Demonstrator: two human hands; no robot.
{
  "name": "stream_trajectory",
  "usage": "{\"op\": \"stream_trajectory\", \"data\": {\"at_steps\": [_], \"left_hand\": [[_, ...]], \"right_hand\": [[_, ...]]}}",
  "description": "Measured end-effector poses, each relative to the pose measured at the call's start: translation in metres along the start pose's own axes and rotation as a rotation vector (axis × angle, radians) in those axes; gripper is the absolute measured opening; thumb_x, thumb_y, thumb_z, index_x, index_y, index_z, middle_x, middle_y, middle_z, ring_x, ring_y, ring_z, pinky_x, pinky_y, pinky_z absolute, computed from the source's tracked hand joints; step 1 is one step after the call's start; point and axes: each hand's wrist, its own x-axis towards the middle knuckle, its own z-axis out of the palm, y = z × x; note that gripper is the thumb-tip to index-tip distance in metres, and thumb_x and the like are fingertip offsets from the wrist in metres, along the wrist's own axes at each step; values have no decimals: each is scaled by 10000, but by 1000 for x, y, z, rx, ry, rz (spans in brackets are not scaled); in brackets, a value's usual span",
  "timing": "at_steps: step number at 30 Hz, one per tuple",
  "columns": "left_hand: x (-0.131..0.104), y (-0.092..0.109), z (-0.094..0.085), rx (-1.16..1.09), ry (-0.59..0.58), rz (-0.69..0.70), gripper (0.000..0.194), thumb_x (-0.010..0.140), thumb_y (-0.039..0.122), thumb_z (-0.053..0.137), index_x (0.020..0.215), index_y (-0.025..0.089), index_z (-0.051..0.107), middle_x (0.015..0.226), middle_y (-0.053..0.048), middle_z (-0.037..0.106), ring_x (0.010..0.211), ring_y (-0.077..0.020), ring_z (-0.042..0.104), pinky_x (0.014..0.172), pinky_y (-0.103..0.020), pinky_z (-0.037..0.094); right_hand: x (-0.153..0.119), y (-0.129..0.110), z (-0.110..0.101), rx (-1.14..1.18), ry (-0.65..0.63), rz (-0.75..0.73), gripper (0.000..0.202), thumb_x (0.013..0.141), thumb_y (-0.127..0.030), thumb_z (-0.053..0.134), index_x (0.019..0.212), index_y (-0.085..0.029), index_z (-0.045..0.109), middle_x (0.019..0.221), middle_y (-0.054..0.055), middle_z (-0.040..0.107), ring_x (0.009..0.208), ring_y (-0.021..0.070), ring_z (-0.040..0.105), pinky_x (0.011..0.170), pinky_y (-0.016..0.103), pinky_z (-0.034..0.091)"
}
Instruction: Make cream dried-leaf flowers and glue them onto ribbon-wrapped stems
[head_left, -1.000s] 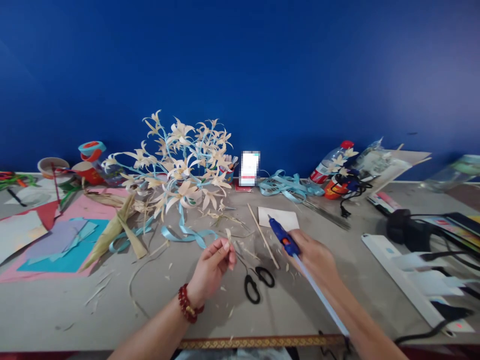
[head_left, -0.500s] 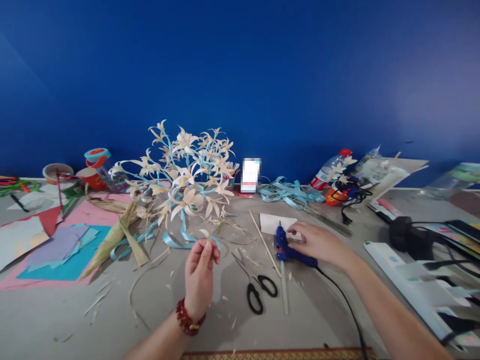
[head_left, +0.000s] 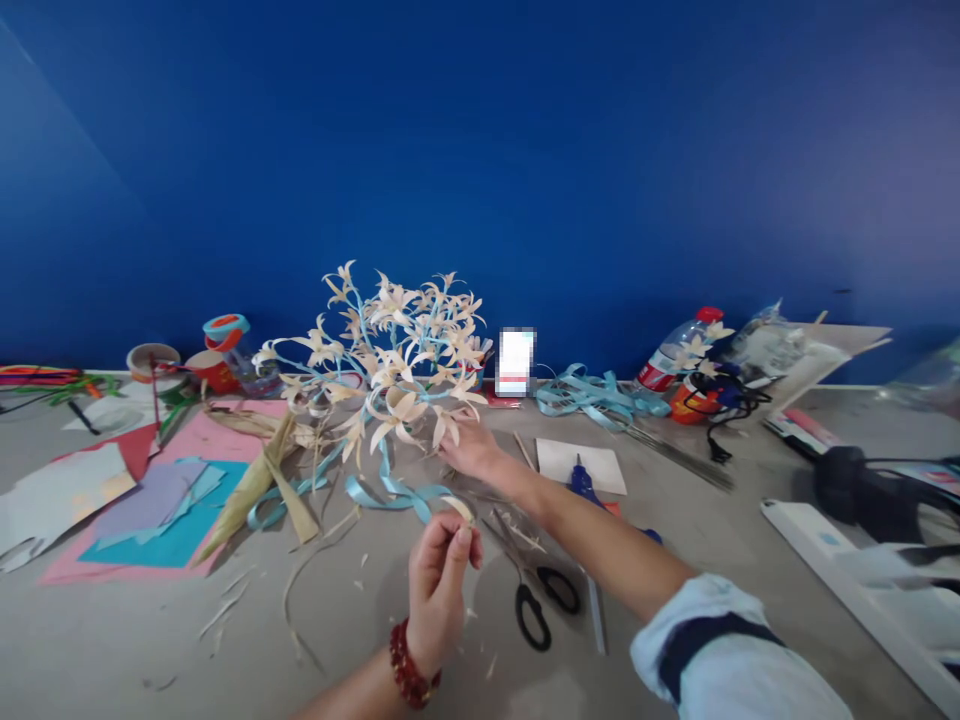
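Note:
My left hand point(head_left: 441, 578), with a red bead bracelet at the wrist, pinches a small pale curved petal point(head_left: 457, 509) between thumb and fingers. My right hand point(head_left: 475, 448) reaches across to the lower right side of a bunch of cream flowers point(head_left: 395, 370) on blue-wrapped stems. Petals partly cover its fingertips, so I cannot tell whether they grip anything. Under my right forearm lies a blue glue gun point(head_left: 580, 478), partly hidden, its nozzle over a white card point(head_left: 609, 468). Black-handled scissors point(head_left: 534, 610) rest between my two arms.
Light blue ribbon point(head_left: 574, 395) is heaped near the wall, beside a phone point(head_left: 515, 362). Coloured paper point(head_left: 161, 535) and dried husks point(head_left: 251, 490) cover the left side. A red-capped bottle point(head_left: 667, 355), cables and a white power strip point(head_left: 825, 570) stand or lie on the right.
My right hand has left the glue gun and moved left to the flowers. My left hand still pinches the petal. The view has shifted slightly left, so things appear farther right.

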Motion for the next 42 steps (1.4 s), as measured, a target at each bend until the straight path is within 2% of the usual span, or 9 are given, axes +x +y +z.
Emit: {"op": "stream_trajectory", "data": {"at_steps": [7, 13, 15, 18, 21, 24, 30, 37, 42], "left_hand": [[2, 4, 4, -11, -12, -45, 225, 892, 378, 597, 765, 193, 608, 648, 1, 562, 596, -133, 472, 597, -254, 382], [3, 2, 4, -97, 10, -73, 202, 869, 362, 635, 770, 188, 610, 662, 7, 577, 597, -122, 482, 584, -240, 382], [6, 3, 4, -152, 42, -107, 199, 859, 350, 651, 760, 183, 605, 658, 11, 572, 598, -114, 480, 586, -233, 384], [11, 5, 5, -261, 88, -195, 186, 821, 325, 697, 760, 178, 601, 675, 14, 582, 602, -103, 480, 586, -221, 390], [14, 5, 7, -341, 100, -309, 188, 773, 299, 741, 769, 173, 601, 705, 13, 599, 612, -97, 502, 579, -213, 398], [14, 4, 7, -358, 79, -397, 195, 758, 287, 750, 760, 160, 601, 676, 15, 592, 596, -91, 508, 559, -203, 393], [13, 4, 9, -368, 18, -468, 180, 762, 268, 739, 748, 139, 614, 649, 12, 574, 568, -83, 494, 531, -197, 374], [11, 5, 10, -370, -87, -522, 156, 805, 257, 696, 756, 133, 615, 616, 9, 567, 538, -79, 468, 530, -200, 358], [11, 4, 10, -380, -143, -563, 172, 832, 252, 665, 727, 131, 603, 601, 8, 559, 527, -79, 463, 535, -207, 346]], "right_hand": [[6, 1, 9, -31, -39, 20, 105, 804, -165, 625, 879, -147, 696, 958, 172, 712, 946, 333, 626, 864, 468, 449], [-7, 1, -14, 11, 45, -59, 139, 878, -161, 555, 965, -186, 660, 999, 99, 706, 1026, 278, 596, 1021, 477, 346], [-21, 4, -27, 50, 92, -61, 130, 896, -173, 550, 980, -190, 647, 1001, 89, 699, 1015, 257, 594, 988, 427, 386], [-54, 8, -48, 108, 147, -30, 138, 931, -168, 511, 1008, -176, 626, 930, 82, 690, 931, 230, 606, 844, 349, 463], [-94, 6, -67, 272, 256, -25, 121, 950, -190, 504, 978, -188, 622, 923, 65, 679, 926, 215, 600, 826, 336, 459], [-124, -4, -76, 428, 285, -21, 116, 945, -191, 521, 946, -203, 636, 896, 50, 674, 878, 194, 605, 801, 319, 465], [-139, -22, -67, 547, 307, -37, 151, 950, -192, 510, 982, -216, 656, 928, 62, 660, 906, 198, 603, 802, 328, 482], [-138, -22, -62, 592, 395, -30, 136, 946, -190, 517, 963, -205, 651, 891, 58, 663, 863, 186, 607, 773, 319, 496], [-140, -24, -63, 562, 382, -53, 143, 933, -162, 511, 955, -206, 646, 883, 58, 671, 857, 189, 603, 769, 320, 492]]}}
